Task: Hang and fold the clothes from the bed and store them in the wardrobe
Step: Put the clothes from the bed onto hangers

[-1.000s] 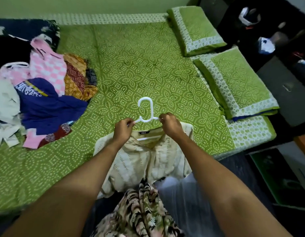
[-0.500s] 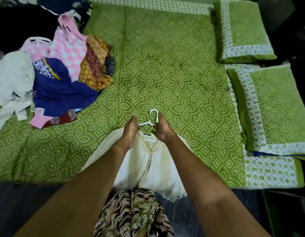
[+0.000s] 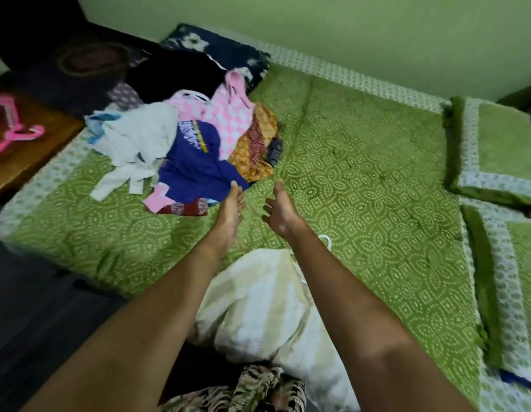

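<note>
Beyond the fingers (image 3: pixel 236 189) of the left hand (image 3: pixel 228 214) lies the clothes pile (image 3: pixel 193 162).

The clothes pile (image 3: pixel 193 150) lies at the far left of the bed (image 3: pixel 362 173), the shirt (image 3: pixel 258 295) at its near edge, and two pillows (image 3: pixel 502 156) along its right side.

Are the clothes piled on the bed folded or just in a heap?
In a heap: the clothes lie crumpled and overlapping on the bed, none folded.
</note>
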`<state>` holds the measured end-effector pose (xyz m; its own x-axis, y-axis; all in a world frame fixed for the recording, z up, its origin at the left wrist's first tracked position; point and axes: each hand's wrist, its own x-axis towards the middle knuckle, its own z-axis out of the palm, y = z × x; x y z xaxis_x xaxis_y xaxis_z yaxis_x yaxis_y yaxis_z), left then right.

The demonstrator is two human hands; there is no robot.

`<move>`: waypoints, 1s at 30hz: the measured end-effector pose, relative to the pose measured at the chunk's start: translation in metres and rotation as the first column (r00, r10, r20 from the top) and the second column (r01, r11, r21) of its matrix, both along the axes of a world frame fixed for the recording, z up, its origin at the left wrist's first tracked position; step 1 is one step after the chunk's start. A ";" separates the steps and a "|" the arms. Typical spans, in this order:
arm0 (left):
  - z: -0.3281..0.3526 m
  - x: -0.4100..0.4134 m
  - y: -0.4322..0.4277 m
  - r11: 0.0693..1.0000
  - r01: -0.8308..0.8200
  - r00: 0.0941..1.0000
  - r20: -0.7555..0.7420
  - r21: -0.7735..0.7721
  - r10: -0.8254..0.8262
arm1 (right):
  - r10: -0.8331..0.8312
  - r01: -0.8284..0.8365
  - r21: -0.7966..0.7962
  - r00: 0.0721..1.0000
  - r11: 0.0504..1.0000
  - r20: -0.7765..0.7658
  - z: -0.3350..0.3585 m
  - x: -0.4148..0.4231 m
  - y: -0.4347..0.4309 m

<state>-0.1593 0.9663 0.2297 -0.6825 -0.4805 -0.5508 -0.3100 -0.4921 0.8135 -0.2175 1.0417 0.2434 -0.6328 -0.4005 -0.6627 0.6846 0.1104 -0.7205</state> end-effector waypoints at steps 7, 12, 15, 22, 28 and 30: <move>0.061 0.100 -0.199 0.968 -0.213 0.969 -0.152 -0.132 0.193 | 0.157 -0.176 -0.146 0.979 0.974 -0.133 0.051 0.084 -0.206; 0.093 0.185 -0.332 0.897 -0.378 0.920 -0.204 -0.229 0.335 | 0.280 -0.305 -0.169 0.947 0.937 -0.159 0.076 0.152 -0.337; 0.100 0.231 -0.394 0.852 -0.464 0.882 -0.208 -0.240 0.422 | 0.338 -0.368 -0.197 0.925 0.909 -0.172 0.083 0.189 -0.400; 0.088 0.305 -0.517 0.739 -0.640 0.768 -0.205 -0.210 0.607 | 0.481 -0.512 -0.202 0.857 0.835 -0.187 0.079 0.245 -0.554; 0.061 0.317 -0.633 0.709 -0.682 0.731 -0.173 -0.177 0.660 | 0.549 -0.576 -0.188 0.816 0.796 -0.179 0.053 0.246 -0.682; 0.054 0.314 -0.671 0.709 -0.685 0.728 -0.133 -0.165 0.672 | 0.557 -0.579 -0.175 0.815 0.796 -0.162 0.046 0.239 -0.720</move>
<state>0.1544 0.2958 0.2840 -0.1584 -0.9162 -0.3680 0.0977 -0.3855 0.9175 0.0215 0.3222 0.2892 -0.3046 -0.8277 -0.4712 0.4714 0.2989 -0.8297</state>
